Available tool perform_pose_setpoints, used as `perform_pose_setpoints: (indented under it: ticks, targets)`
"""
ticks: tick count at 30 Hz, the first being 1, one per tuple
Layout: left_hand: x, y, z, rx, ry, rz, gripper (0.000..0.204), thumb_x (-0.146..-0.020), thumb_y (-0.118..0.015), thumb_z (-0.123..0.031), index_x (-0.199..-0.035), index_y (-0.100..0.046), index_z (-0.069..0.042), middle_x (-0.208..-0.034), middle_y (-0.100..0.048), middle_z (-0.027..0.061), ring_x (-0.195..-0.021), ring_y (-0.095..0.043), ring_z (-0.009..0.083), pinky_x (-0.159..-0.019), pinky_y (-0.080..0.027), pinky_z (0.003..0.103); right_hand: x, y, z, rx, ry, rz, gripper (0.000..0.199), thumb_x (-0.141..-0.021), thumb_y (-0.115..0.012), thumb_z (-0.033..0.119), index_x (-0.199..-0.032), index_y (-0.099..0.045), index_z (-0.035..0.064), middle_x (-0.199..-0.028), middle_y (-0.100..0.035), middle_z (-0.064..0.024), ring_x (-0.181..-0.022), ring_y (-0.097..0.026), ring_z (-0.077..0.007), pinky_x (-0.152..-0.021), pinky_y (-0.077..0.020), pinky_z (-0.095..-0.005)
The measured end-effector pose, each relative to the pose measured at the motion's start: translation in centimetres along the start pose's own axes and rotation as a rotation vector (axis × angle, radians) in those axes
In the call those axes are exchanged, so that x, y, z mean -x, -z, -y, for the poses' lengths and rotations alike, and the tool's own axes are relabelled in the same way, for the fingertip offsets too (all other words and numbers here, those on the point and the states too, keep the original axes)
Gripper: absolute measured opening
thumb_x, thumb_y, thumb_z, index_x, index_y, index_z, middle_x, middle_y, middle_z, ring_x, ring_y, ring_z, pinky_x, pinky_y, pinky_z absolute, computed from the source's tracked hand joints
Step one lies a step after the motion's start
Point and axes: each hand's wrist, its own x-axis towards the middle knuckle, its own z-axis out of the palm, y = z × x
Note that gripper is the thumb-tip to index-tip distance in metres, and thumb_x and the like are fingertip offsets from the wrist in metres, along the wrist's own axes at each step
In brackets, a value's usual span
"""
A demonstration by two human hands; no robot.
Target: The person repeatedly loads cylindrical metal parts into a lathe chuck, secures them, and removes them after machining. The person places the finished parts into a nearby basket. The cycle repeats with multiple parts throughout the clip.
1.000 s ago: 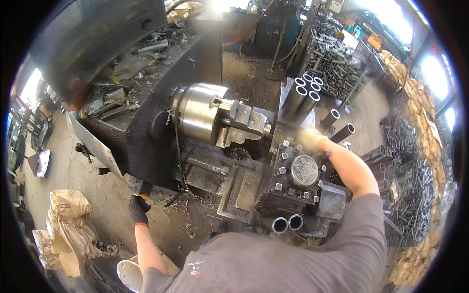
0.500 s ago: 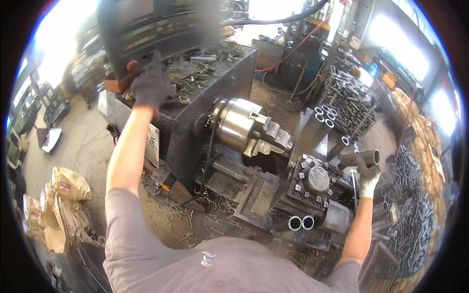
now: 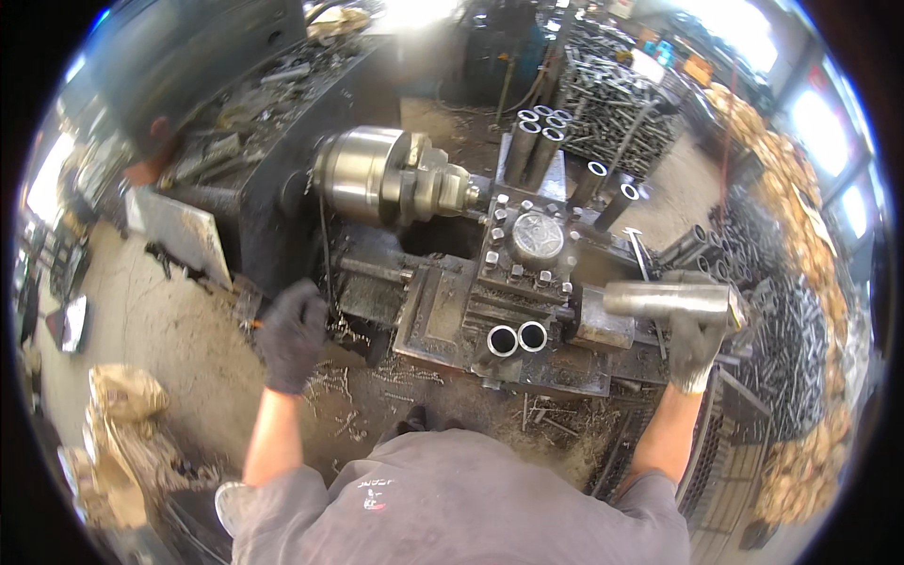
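Note:
My right hand (image 3: 695,347), in a grey work glove, is wrapped round a thick metal tube (image 3: 640,298). The tube lies nearly level across the picture, its left end above a metal block beside the lathe's tool post (image 3: 538,237). My left hand (image 3: 290,341), in a dark glove, hangs in the air in front of the lathe with its fingers loosely bent and apart, holding nothing. Beyond it is the shiny lathe chuck (image 3: 363,174), with a bright round end showing at its jaws. Two short tubes (image 3: 503,341) stand upright on the carriage near me.
Several tubes (image 3: 527,155) stand upright behind the tool post. More lie in a stack (image 3: 692,250) at the right. A dark control panel (image 3: 202,61) rises at the far left. Metal chips litter the floor, and torn paper sacks (image 3: 122,424) sit at the lower left.
My left hand has come away from the control panel, down toward me. My right hand has brought the tube nearer, beside the tool post. The whole view has shifted to the right.

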Motion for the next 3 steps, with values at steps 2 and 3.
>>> perform_pose_setpoints:
  ticks: [2, 3]
  targets:
    - [7.7, -0.4, -0.6, -0.224, 0.565, 0.229, 0.029, -0.1, -0.069, -0.029, -0.115, -0.078, -0.007, -0.099, -0.077, 0.0187, -0.088, -0.076, 0.0329, -0.087, -0.059, 0.044, 1.4, -0.5, -1.0, -0.101, 0.009, 0.062, 0.033, -0.071, -0.065, 0.008, -0.097, -0.08, -0.0047, -0.086, -0.077, -0.0178, -0.071, -0.073, -0.0274, -0.085, -0.0616, -0.0359]
    - [9.7, -0.1, 0.0, -0.227, 0.521, 0.169, 0.029, -0.1, -0.069, -0.029, -0.115, -0.078, -0.007, -0.099, -0.077, 0.0187, -0.088, -0.076, 0.0329, -0.087, -0.059, 0.044, 0.7, 0.0, -1.5, -0.156, 0.122, 0.372, 0.037, -0.073, -0.066, 0.01, -0.105, -0.074, -0.0076, -0.094, -0.075, -0.0171, -0.082, -0.073, -0.0271, -0.085, -0.061, -0.0372]
